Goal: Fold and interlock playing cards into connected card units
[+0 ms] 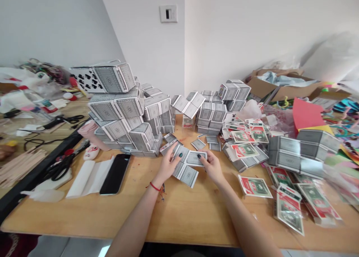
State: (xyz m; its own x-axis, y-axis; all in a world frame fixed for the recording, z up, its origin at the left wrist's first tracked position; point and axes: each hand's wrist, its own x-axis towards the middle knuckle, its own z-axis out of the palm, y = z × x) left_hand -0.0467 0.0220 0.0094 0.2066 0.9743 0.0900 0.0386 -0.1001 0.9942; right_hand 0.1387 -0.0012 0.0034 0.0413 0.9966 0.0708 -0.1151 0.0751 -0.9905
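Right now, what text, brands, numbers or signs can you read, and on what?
No word, brand or number is legible.
Black suit pips: on the face-up card at the top of the left stack; corner number too small to read.
Red-and-green card boxes: printed, too small and blurred.
Coloured label at far left: blurred.
Joined cards in left hand and right hand: patterned backs, no readable text.

Toward the left edge of the table I see a black phone, a folded white sheet beside it, and black scissors. Toward the back right corner I can make out an open cardboard box and a red sheet.
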